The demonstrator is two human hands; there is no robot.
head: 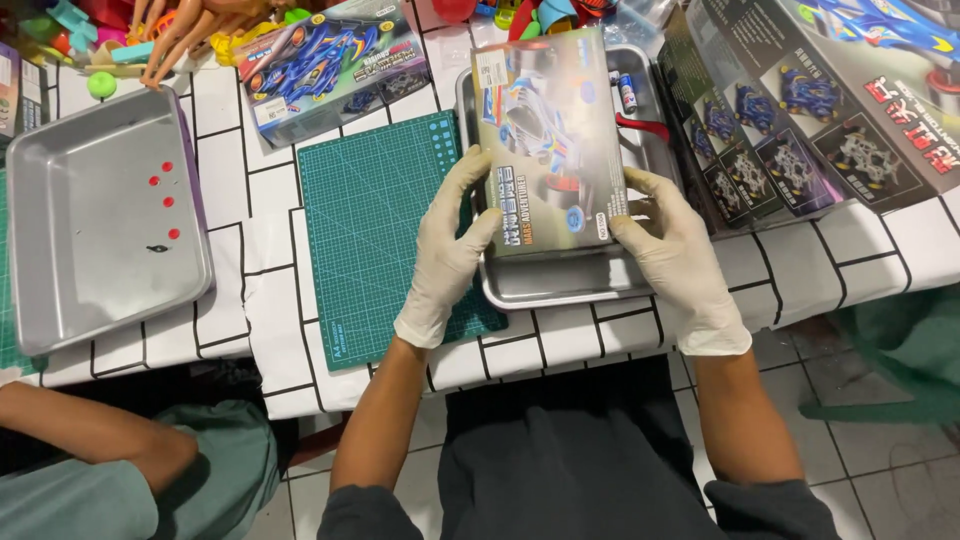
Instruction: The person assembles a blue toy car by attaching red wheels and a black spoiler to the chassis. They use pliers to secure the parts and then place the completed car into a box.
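toy car box (552,140): you are gripping it, left hand (447,250) and right hand (675,250) fingers clamped on its lower corners, over metal tray (560,285).

A toy car box (549,140) sits over a metal tray (560,285) at the middle of the table (270,330), the left hand (447,250) on its left edge and the right hand (675,250) on its right. A cutting mat (375,220) lies just left of that tray, partly under it. Behind the mat rests a second toy box (330,65). Far left lies another tray (100,215) with small parts in it. Larger boxes (800,110) lie to the right
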